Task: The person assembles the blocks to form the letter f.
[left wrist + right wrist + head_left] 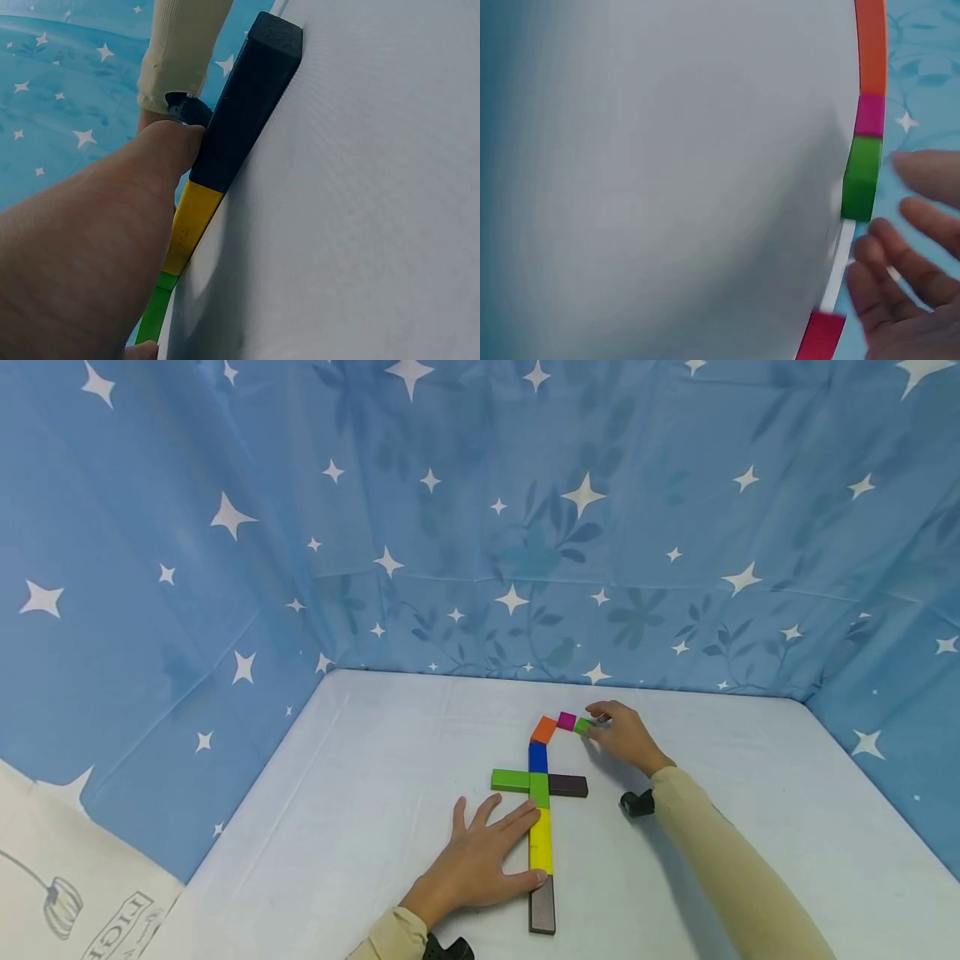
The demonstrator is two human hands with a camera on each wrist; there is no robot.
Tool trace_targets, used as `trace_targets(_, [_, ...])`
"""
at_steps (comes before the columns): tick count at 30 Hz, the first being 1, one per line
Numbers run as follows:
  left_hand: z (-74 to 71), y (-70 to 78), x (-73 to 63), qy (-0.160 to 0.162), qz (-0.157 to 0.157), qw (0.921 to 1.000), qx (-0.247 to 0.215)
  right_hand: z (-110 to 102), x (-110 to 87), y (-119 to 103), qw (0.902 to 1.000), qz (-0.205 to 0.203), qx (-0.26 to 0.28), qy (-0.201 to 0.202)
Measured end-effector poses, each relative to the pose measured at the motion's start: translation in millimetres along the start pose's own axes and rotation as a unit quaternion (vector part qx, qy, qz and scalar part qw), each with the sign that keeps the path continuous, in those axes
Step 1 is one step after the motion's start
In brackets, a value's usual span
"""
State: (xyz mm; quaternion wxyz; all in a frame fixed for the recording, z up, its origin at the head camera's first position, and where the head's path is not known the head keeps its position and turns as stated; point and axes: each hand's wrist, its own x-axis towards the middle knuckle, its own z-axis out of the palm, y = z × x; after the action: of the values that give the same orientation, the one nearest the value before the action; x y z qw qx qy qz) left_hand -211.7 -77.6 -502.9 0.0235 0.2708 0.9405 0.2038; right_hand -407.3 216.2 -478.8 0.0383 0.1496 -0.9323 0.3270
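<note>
My left hand [483, 858] rests spread on a column of flat blocks, its fingertips at the top of the yellow block [541, 843] and its thumb where that meets the dark brown block [542, 910]. Above them lie a green block [538, 790] and a blue block [537, 758]. From there an orange block [543, 730] and a magenta block [567, 721] curve right to a small green block [861, 180]. Right beside this last one is my right hand [618, 735]; the right wrist view shows its thumb and fingers apart, with no block between them.
A longer green block [510, 780] and a dark block [568, 786] extend sideways from the column. In the right wrist view a red block [821, 336] lies beyond the small green one. Blue star-patterned cloth [465, 543] walls the white table [360, 760].
</note>
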Motion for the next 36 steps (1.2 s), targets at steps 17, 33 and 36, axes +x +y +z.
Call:
trace_targets(17, [0.4, -0.5, 0.0, 0.001, 0.001, 1.0000, -0.009, -34.3, -20.9, 25.9, 0.9990, -0.010, -0.011, -0.042])
trace_targets(33, [-0.2, 0.7, -0.6, 0.001, 0.004, 0.9999, -0.012, -43.6, -34.0, 33.3, 0.9966, 0.025, -0.042, -0.067])
trace_targets(36, [-0.4, 0.2, -0.8, -0.001, 0.004, 0.9999, -0.014, -45.7, -35.3, 33.2, 0.9964, 0.016, -0.045, -0.070])
